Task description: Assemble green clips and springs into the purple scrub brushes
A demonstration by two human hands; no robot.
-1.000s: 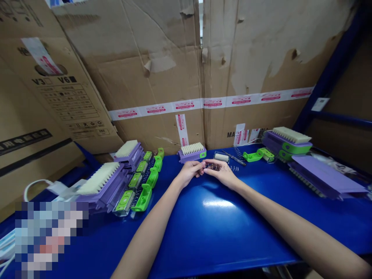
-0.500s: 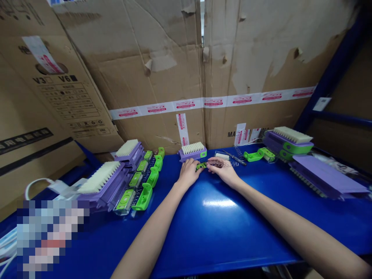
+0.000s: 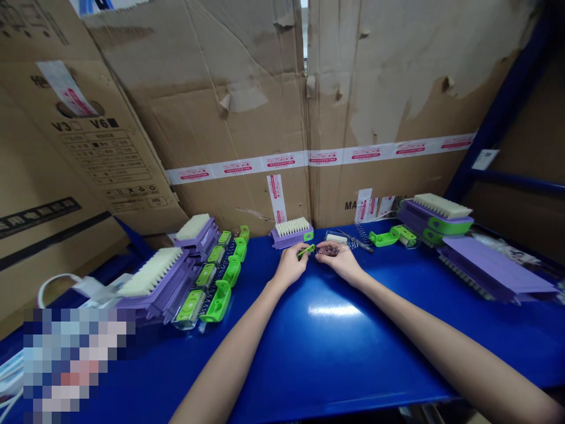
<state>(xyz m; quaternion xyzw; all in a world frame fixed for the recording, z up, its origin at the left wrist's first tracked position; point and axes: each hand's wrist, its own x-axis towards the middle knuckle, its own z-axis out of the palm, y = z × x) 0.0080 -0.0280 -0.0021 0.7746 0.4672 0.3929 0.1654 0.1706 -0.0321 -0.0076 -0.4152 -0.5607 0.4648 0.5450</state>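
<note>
The left hand (image 3: 290,265) pinches a green piece (image 3: 305,252), fingers close together. The right hand (image 3: 343,262) holds a curly spring (image 3: 332,249) in bent fingers. The piece and spring look like 2 bits, not joined. The purple brush (image 3: 289,237) behind them has a green end on. 4 green holders (image 3: 219,301) lie loose on the blue worktop (image 3: 335,353), at the left. From 0.5 seconds ago, the hands are a bit farther apart and the green piece tips up more.

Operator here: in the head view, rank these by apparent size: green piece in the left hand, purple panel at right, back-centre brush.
1. Purple panel
2. Brush
3. Green piece, partly hidden by the left hand
</note>
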